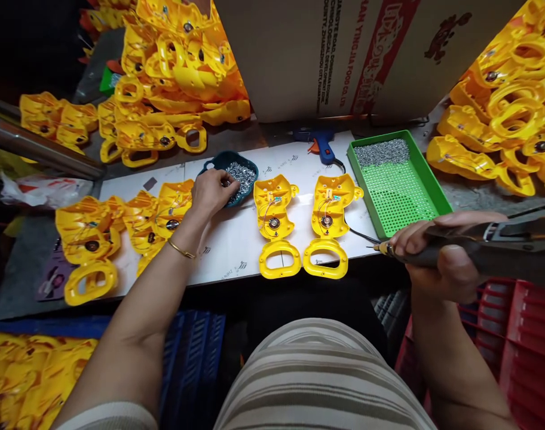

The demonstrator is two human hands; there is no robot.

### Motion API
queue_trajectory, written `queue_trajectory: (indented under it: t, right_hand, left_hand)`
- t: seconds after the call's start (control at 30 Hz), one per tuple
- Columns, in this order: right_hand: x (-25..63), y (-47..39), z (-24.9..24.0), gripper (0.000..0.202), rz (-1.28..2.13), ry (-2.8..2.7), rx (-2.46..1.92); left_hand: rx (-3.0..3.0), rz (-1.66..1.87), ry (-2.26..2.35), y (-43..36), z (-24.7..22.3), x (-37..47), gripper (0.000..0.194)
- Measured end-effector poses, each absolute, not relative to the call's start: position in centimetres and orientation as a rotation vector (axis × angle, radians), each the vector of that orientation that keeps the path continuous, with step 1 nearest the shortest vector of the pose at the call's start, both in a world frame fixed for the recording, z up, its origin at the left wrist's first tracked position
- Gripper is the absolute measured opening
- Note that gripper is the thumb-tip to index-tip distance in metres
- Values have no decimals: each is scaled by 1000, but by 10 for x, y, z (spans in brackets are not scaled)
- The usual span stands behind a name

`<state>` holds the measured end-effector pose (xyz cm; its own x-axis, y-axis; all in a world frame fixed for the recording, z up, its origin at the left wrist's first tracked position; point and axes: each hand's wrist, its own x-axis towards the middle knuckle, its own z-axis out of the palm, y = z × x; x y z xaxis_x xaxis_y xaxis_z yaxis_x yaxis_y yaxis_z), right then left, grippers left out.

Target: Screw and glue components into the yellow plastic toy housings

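Note:
My left hand [213, 190] is at a dark teal bowl [250, 194] of small silver screws, its fingers pinched together over them; whatever is between the fingertips is too small to make out. My right hand [447, 263] is wrapped round a dark electric screwdriver [519, 239], whose thin bit points left past the board's front edge. Between the hands, two yellow plastic shells [275, 209] [330, 206] lie open side up, with wires, a round metal part and an oval handle ring each. More yellow shells [86, 233] lie beneath and left of my left forearm.
A green tray [427, 179] with small metal pieces stands right of the shells. Behind them lie a blue glue gun [324, 149] and a large cardboard box [299, 65]. Yellow shells are heaped at back left [178, 77] and right [519, 107]. Red crates [523, 334] stand below right.

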<state>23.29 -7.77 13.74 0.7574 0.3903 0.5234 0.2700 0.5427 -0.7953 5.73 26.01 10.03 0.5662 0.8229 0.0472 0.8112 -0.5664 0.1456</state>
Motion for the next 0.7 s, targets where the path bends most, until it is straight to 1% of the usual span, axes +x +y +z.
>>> queue_trajectory:
  t: [0.2, 0.27, 0.33, 0.43, 0.5, 0.6, 0.7]
  right_hand:
    - [233, -76, 138, 23, 72, -726, -1002]
    - [235, -75, 137, 23, 76, -731, -999]
    - [236, -74, 136, 23, 89, -743, -988]
    - [237, -72, 138, 24, 114, -740, -979]
    - [235, -69, 142, 23, 149, -714, -976]
    - [229, -64, 151, 21, 224, -717, -928]
    - [220, -60, 161, 21, 304, -803, -857]
  left_hand:
    - [2667, 326, 1298, 270, 98, 53, 33]
    - [2658, 372, 1277, 270, 102, 53, 31]
    - [2639, 506, 1243, 256, 112, 52, 29]
    - [2556, 761, 1016, 199, 125, 49, 24]
    - [2464, 779, 710, 144, 123, 46, 18]
    - [2346, 807, 395, 67, 103, 44, 10]
    - [2201, 847, 388, 27, 81, 46, 14]
